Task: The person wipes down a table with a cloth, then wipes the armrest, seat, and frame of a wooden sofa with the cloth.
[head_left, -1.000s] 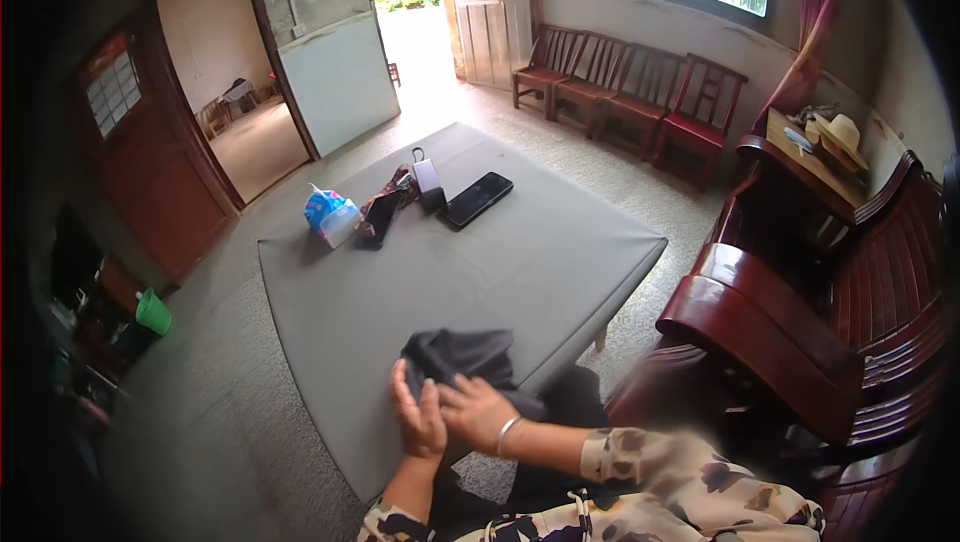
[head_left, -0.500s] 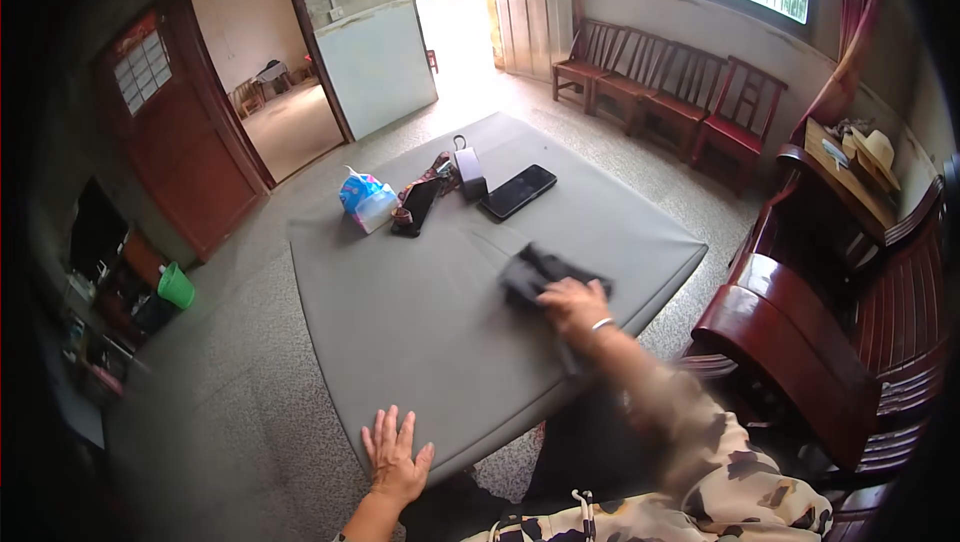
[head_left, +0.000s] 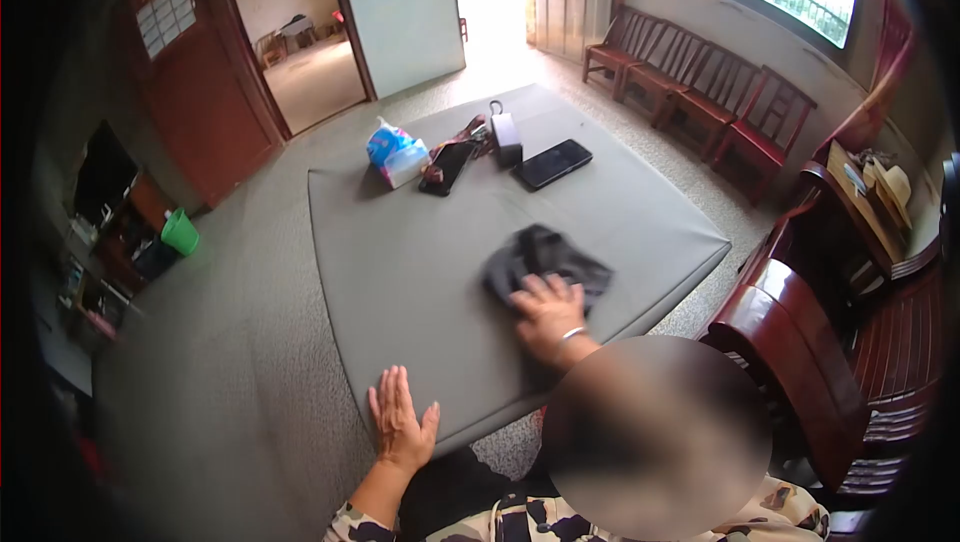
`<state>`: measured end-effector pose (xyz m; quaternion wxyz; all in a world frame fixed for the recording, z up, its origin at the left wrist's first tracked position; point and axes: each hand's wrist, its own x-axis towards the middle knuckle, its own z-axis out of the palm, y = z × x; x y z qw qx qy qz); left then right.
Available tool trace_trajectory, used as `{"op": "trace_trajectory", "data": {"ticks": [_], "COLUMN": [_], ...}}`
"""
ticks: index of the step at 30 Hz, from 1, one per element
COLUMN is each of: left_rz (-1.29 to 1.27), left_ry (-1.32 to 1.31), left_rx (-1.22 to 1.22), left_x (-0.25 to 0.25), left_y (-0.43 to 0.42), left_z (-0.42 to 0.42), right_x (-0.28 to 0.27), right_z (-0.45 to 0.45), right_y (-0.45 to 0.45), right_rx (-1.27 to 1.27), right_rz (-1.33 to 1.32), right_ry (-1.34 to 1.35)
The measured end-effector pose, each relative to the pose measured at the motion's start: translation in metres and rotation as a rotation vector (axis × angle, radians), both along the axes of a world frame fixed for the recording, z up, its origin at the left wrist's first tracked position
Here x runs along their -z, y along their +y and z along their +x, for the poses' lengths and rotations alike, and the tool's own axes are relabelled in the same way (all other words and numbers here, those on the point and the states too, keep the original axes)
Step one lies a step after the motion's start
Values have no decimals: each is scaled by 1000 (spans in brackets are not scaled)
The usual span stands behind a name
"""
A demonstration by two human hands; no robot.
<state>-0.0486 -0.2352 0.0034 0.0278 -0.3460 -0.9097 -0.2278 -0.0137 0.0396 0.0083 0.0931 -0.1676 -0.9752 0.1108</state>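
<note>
Grey surface, dark cloth spread flatter under the right grip

Half a second ago the cloth was a bunched heap; now it covers a wider patch, its folds blurred. Against the large phone beyond it, the cloth has shifted toward the near edge and a little left, and the right grip has come along. That grip lies over the cloth's near part, fingers extended and spread, laid on top rather than pinching; whether fabric is caught under the palm cannot be told. A bracelet circles its wrist.

To its left and nearer the edge, well apart, the left grip rests on the surface, holding nothing. Its fingers, splayed half a second ago, are now closer together with the thumb out wide. A second ago it was up at the cloth beside the right one.

Past the right grip and the cloth, the large phone, the pale box, the slim dark device and the blue-and-white packet keep their earlier arrangement, the packet farthest left.
</note>
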Motion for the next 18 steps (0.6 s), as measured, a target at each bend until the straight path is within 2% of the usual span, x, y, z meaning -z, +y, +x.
{"op": "trace_trajectory", "data": {"ticks": [1, 3, 4, 5, 7, 9, 11, 12, 15, 18], "left_rz": [-5, 266, 303, 360, 249, 290, 117, 83, 162, 113], "left_ry": [-6, -18, 16, -29, -92, -150, 41, 57, 22, 43], "left_rx": [-14, -95, -88, -110, -148, -144, -67, -72, -80, -60], "left_x": [5, 18, 18, 15, 13, 6, 10, 3, 8, 10], "left_y": [-3, -7, -7, -7, -11, -8, -8, -4, -6, -7], "left_z": [-1, -4, -4, -2, -2, 1, -4, -1, -2, -3], "right_x": [-2, 5, -7, -7, 2, 5, -7, -7, -7, 1], "right_z": [-5, -12, -11, -9, -6, -10, -10, -11, -14, -8], "right_y": [-29, -80, -101, -115, -126, -113, -94, -82, -28, 43], "right_rx": [-137, -399, -503, -605, -635, -656, -585, -539, -272, 33], "right_rz": [-20, -18, -59, -70, -93, -140, -27, 11, 20, 0], "right_ry": [13, 26, -93, -87, -35, -43, -24, -40, -57, -73]}}
